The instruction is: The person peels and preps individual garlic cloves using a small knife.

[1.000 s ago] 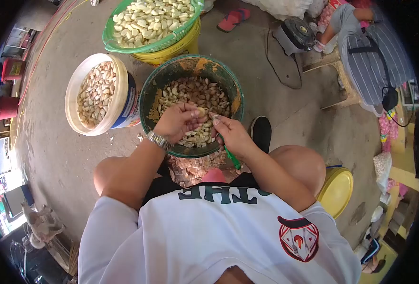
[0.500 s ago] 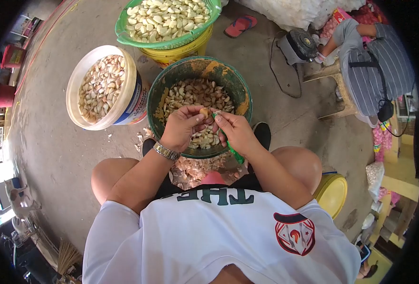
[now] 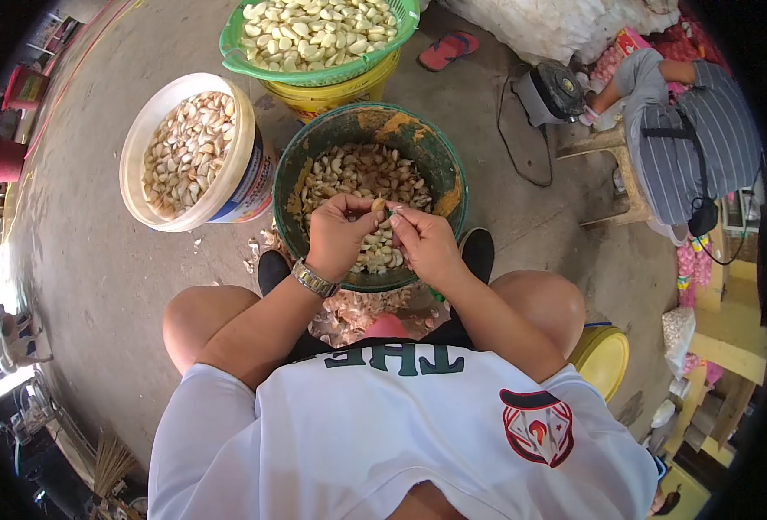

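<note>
Over a dark green tub [image 3: 459, 160], my left hand [image 3: 338, 236] pinches a garlic clove [image 3: 378, 205] between thumb and fingertips. My right hand [image 3: 428, 247] is closed around a small green-handled knife [image 3: 437, 295]; its handle is mostly hidden by the hand, and I cannot make out the blade. The fingertips of both hands nearly meet at the clove. Below them, garlic cloves [image 3: 362, 169] lie in the tub, browner ones at the back and paler ones towards me.
A white bucket [image 3: 132, 165] of unpeeled cloves stands left. Behind the tub, a green basket [image 3: 314, 78] of peeled cloves rests on a yellow bucket [image 3: 349, 94]. Garlic skins [image 3: 366, 312] litter the floor. At right, a person [image 3: 695, 130] sits near a grey appliance [image 3: 552, 94].
My right hand has turned slightly, hiding more of the green handle. The clove stays in my left fingertips. The whole view has shifted a little.
</note>
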Action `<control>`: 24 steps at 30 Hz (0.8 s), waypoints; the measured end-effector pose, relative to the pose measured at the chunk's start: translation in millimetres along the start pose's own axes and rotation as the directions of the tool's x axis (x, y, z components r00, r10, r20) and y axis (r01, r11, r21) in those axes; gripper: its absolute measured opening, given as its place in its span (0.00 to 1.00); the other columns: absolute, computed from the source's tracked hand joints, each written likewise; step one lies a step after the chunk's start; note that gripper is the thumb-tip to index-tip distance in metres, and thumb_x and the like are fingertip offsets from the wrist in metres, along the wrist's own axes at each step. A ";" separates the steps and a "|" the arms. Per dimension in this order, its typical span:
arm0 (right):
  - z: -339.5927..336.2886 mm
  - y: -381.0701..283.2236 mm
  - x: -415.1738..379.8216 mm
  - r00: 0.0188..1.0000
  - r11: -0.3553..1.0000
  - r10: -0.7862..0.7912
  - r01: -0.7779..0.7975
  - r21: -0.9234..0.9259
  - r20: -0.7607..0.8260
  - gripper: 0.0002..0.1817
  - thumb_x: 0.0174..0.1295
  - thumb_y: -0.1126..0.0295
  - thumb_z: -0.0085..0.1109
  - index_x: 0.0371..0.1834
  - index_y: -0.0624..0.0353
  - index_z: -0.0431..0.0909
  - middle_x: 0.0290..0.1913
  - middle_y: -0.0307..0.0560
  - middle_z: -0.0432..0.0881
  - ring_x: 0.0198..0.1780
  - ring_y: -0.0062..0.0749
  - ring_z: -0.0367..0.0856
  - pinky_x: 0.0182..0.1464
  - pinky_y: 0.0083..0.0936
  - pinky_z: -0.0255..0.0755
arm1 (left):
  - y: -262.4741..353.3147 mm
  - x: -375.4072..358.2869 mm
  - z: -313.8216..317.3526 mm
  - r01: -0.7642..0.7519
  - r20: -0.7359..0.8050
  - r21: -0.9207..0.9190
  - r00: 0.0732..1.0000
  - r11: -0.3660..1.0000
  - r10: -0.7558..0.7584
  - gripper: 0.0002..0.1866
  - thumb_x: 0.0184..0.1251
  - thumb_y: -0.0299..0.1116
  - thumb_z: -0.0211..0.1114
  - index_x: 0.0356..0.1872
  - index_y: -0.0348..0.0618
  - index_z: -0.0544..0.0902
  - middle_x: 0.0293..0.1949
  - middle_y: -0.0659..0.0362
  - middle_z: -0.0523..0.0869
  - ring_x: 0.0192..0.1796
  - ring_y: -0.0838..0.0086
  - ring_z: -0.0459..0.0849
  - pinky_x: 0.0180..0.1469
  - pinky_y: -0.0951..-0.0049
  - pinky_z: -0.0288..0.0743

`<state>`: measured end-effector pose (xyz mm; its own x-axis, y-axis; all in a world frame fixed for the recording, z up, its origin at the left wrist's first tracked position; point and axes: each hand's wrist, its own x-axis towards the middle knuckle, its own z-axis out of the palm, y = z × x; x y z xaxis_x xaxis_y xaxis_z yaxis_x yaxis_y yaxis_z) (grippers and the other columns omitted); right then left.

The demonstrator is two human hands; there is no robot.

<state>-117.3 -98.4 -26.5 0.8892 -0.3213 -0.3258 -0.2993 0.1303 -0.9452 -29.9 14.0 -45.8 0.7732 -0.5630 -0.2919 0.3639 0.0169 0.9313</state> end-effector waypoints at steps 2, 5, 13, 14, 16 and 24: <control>-3.5 -10.9 -2.4 0.980 0.954 0.189 -0.197 0.227 0.060 0.12 0.61 0.66 0.44 0.39 0.63 0.72 0.18 0.37 0.68 0.15 0.16 0.62 0.15 0.15 0.59 | 2.6 1.3 -1.5 0.064 0.055 -0.131 0.997 0.989 -0.057 0.08 0.51 0.23 0.62 0.32 0.36 0.74 0.30 0.59 0.79 0.30 0.78 0.78 0.32 0.82 0.73; -11.2 -22.8 -2.4 0.933 0.784 0.319 -0.359 0.507 0.167 0.11 0.61 0.66 0.45 0.36 0.62 0.72 0.17 0.37 0.67 0.16 0.17 0.61 0.15 0.16 0.59 | 5.7 6.4 -8.5 0.212 0.184 -0.313 0.970 0.926 -0.160 0.07 0.52 0.24 0.61 0.33 0.37 0.74 0.31 0.59 0.79 0.32 0.78 0.78 0.34 0.81 0.73; -0.5 5.0 1.1 0.975 0.959 -0.213 0.196 -0.205 -0.068 0.13 0.59 0.65 0.47 0.25 0.62 0.73 0.18 0.39 0.69 0.17 0.16 0.65 0.16 0.16 0.60 | 7.3 8.4 -6.1 0.244 0.179 -0.192 0.961 0.951 -0.210 0.08 0.54 0.28 0.60 0.34 0.38 0.75 0.29 0.61 0.79 0.31 0.79 0.78 0.32 0.84 0.72; -1.3 6.5 0.5 0.984 0.976 -0.168 0.157 -0.150 -0.063 0.12 0.59 0.65 0.47 0.28 0.62 0.73 0.18 0.39 0.69 0.17 0.16 0.65 0.16 0.16 0.60 | 9.9 8.4 -6.2 0.256 0.163 -0.137 0.959 0.957 -0.234 0.08 0.54 0.28 0.60 0.34 0.38 0.75 0.29 0.62 0.79 0.31 0.80 0.78 0.31 0.84 0.72; -6.3 0.1 -1.7 0.999 0.998 0.043 -0.042 0.055 -0.009 0.12 0.60 0.65 0.46 0.36 0.62 0.74 0.18 0.39 0.69 0.17 0.17 0.65 0.16 0.15 0.60 | 8.3 7.9 -6.8 0.284 0.144 -0.149 0.954 0.947 -0.264 0.08 0.55 0.29 0.60 0.34 0.38 0.75 0.29 0.62 0.79 0.32 0.80 0.77 0.31 0.83 0.71; -4.4 -15.9 -7.7 0.991 0.944 0.133 -0.133 0.302 0.022 0.18 0.61 0.66 0.43 0.54 0.59 0.65 0.21 0.37 0.68 0.16 0.16 0.62 0.17 0.14 0.60 | 3.5 9.1 -3.1 0.277 0.142 -0.448 0.961 0.850 -0.238 0.07 0.55 0.24 0.56 0.36 0.38 0.73 0.33 0.61 0.79 0.34 0.79 0.77 0.34 0.83 0.71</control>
<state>-120.9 -102.1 -9.0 0.8488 -0.2803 -0.4482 -0.2968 0.4489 -0.8429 -20.0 11.5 -45.9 0.5824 -0.6622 -0.4714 0.7561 0.2285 0.6132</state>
